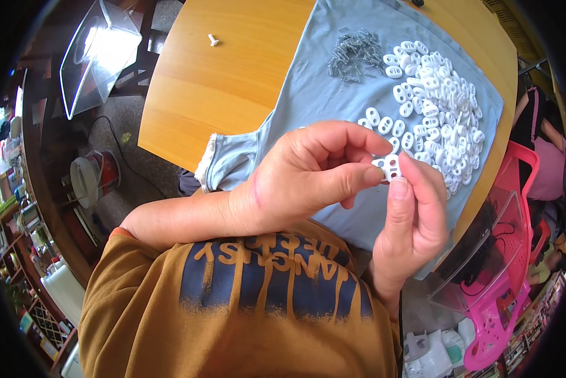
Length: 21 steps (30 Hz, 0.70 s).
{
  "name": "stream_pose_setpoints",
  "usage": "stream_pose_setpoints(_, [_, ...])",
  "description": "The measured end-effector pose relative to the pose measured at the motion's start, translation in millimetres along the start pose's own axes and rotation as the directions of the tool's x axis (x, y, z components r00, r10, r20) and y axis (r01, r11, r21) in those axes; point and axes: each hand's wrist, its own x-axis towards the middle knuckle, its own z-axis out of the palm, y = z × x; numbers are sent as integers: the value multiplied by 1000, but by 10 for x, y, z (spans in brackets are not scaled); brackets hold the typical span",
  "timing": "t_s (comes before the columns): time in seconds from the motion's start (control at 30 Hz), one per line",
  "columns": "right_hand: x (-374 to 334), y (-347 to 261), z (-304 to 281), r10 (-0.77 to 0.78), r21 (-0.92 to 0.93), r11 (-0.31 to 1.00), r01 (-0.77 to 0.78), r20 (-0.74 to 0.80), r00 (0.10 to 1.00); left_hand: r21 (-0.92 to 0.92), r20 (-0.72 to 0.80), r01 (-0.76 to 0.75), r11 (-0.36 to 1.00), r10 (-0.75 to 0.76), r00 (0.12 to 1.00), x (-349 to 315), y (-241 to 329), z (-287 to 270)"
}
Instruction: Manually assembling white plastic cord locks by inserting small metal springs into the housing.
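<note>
Both my hands meet over the near part of a light blue cloth (308,82), around a small white two-hole plastic cord lock (392,169). My left hand (320,167) is closed, thumb and index finger pinching the cord lock's left side. From the right, my right hand (412,217) is closed too, gripping it between thumb and fingers. Whether it is one part or two put together cannot be told. Just beyond my fingers lies a large heap of similar white cord-lock pieces (443,113). A pile of small grey metal springs (356,53) lies at the far side.
The cloth covers the right part of a yellow wooden table (226,75); a small white plastic piece (213,40) lies on the bare wood. A pink plastic chair (494,327) stands at the right, near another person (544,157). A white bucket (84,179) is on the left.
</note>
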Motion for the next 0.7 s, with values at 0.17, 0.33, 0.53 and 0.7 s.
stream_pose_setpoints(0.17, [18,22,-39,-86,-16,996,87,66,994,86,38,-20,996,17,999,-28,32,3])
stream_pose_setpoints(0.33, [9,46,-5,-63,26,998,61,71,996,67,29,-12,998,10,1000,-52,54,5])
stream_pose_setpoints(0.53, [-9,70,-45,-34,130,991,22,92,995,34,66,10,999,-12,998,-56,83,-18])
stream_pose_setpoints(0.7, [-27,111,-60,-24,202,979,4,98,995,106,106,-67,992,55,993,-40,47,-42])
